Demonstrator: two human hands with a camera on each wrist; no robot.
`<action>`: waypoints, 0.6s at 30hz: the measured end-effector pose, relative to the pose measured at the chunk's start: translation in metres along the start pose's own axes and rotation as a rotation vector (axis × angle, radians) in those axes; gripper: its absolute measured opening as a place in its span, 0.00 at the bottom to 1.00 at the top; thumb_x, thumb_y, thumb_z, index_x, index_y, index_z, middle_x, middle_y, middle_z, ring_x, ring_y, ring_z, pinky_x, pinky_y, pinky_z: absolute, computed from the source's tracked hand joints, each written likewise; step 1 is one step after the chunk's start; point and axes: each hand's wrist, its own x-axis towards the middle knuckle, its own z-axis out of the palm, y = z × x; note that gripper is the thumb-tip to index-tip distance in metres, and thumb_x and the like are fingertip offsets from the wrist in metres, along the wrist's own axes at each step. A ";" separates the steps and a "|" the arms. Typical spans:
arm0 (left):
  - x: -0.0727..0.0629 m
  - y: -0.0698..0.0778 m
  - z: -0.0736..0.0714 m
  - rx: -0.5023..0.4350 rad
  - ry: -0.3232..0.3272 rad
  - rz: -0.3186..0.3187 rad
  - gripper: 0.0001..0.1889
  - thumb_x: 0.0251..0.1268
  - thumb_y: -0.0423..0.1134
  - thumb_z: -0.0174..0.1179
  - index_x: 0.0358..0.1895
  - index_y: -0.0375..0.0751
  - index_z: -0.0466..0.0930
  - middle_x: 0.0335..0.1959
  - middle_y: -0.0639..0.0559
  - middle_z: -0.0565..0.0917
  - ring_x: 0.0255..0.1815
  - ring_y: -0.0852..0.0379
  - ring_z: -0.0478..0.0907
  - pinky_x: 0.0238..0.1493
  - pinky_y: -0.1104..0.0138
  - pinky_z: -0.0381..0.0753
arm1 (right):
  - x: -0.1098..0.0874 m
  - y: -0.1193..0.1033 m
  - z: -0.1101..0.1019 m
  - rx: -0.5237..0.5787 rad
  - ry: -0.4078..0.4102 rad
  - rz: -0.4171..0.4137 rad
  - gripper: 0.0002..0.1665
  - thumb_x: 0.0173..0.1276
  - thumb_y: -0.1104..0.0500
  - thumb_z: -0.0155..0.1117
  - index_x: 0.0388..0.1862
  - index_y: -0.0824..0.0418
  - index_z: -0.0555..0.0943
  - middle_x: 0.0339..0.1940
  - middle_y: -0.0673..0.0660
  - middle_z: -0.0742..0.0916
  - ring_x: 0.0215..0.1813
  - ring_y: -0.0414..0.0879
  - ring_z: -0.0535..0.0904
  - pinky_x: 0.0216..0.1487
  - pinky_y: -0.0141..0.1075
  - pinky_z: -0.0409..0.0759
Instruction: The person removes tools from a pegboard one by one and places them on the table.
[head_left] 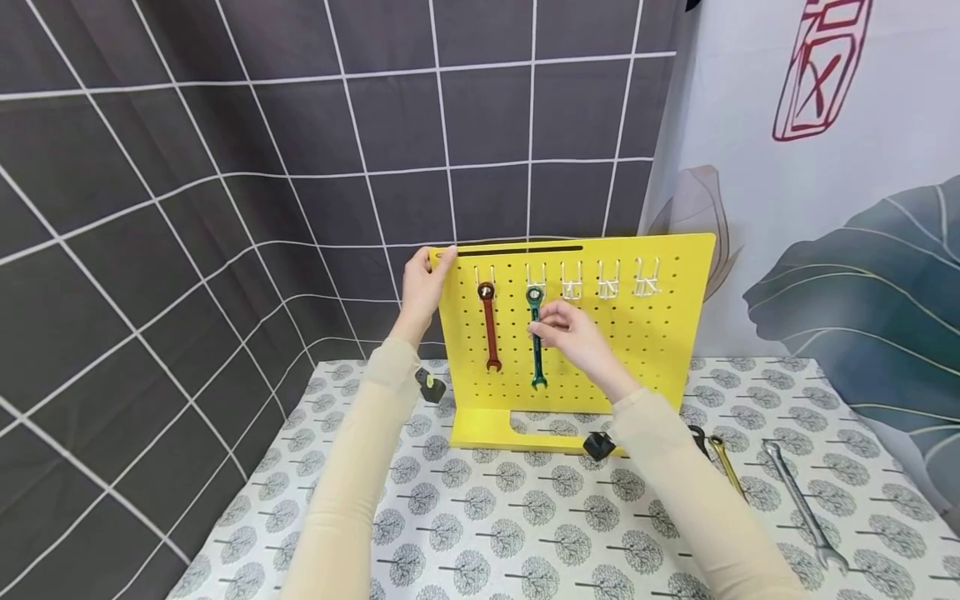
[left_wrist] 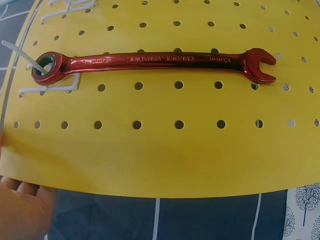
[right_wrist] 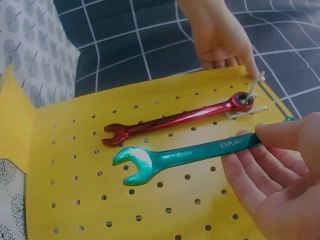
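Observation:
My left hand (head_left: 422, 287) holds the upper left corner of the yellow pegboard (head_left: 645, 350), thumb in front and the other fingers behind. Thumb and fingers of my right hand (head_left: 573, 333) pinch the handle of a green combination wrench (right_wrist: 195, 154). Its ring end is up at the second white hook (head_left: 535, 275) in the head view, its open end pointing down. A red combination wrench (left_wrist: 160, 60) marked 13mm hangs by its ring on the leftmost hook, seen close up in the left wrist view.
Further right on the board are several more white hooks (head_left: 608, 283). A gold wrench (head_left: 726, 467) and a long silver wrench (head_left: 798, 492) lie on the tree-patterned tablecloth (head_left: 480, 508), right of the board. Behind hangs a dark grid curtain (head_left: 487, 117).

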 end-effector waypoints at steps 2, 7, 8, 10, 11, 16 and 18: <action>0.000 0.000 0.000 -0.007 -0.004 0.003 0.17 0.71 0.51 0.63 0.39 0.39 0.75 0.28 0.50 0.78 0.27 0.58 0.77 0.28 0.70 0.73 | -0.002 -0.002 -0.001 0.001 0.005 -0.007 0.16 0.73 0.59 0.64 0.53 0.67 0.75 0.49 0.63 0.87 0.48 0.53 0.84 0.52 0.39 0.82; 0.001 -0.001 0.001 -0.009 -0.003 0.017 0.17 0.71 0.51 0.63 0.38 0.40 0.75 0.27 0.51 0.77 0.26 0.59 0.76 0.27 0.70 0.72 | -0.004 -0.004 -0.003 0.002 0.014 -0.007 0.15 0.73 0.59 0.65 0.52 0.66 0.75 0.48 0.62 0.88 0.46 0.52 0.84 0.52 0.40 0.82; 0.001 -0.001 0.001 -0.008 -0.002 0.019 0.17 0.71 0.51 0.63 0.38 0.40 0.75 0.27 0.51 0.77 0.26 0.59 0.76 0.27 0.70 0.72 | -0.005 -0.004 -0.004 0.001 0.015 -0.007 0.16 0.73 0.58 0.65 0.51 0.66 0.75 0.48 0.62 0.88 0.46 0.51 0.84 0.52 0.40 0.82; 0.002 -0.002 0.001 -0.004 0.000 0.020 0.17 0.71 0.51 0.63 0.38 0.39 0.75 0.27 0.51 0.77 0.26 0.59 0.76 0.27 0.70 0.72 | -0.005 -0.005 -0.004 0.000 0.015 -0.009 0.16 0.73 0.57 0.66 0.51 0.66 0.75 0.48 0.62 0.88 0.46 0.52 0.84 0.52 0.41 0.82; 0.002 -0.002 0.001 -0.003 0.000 0.020 0.17 0.71 0.51 0.63 0.39 0.39 0.75 0.27 0.50 0.78 0.26 0.59 0.76 0.27 0.69 0.72 | -0.006 -0.005 -0.005 0.001 0.014 -0.013 0.16 0.72 0.57 0.66 0.51 0.66 0.75 0.48 0.62 0.88 0.45 0.52 0.84 0.51 0.40 0.82; 0.003 -0.005 -0.001 0.007 0.003 0.006 0.17 0.71 0.52 0.63 0.39 0.40 0.75 0.28 0.50 0.78 0.27 0.58 0.76 0.29 0.69 0.73 | -0.010 -0.009 -0.005 -0.004 0.008 -0.031 0.17 0.72 0.57 0.67 0.51 0.67 0.75 0.47 0.63 0.88 0.45 0.52 0.84 0.51 0.40 0.82; 0.003 -0.004 -0.001 0.013 0.004 0.006 0.17 0.71 0.52 0.63 0.39 0.40 0.75 0.29 0.50 0.78 0.27 0.58 0.76 0.29 0.69 0.74 | -0.013 -0.011 -0.007 -0.010 0.010 -0.036 0.17 0.72 0.57 0.67 0.51 0.67 0.76 0.47 0.63 0.88 0.45 0.52 0.84 0.51 0.40 0.81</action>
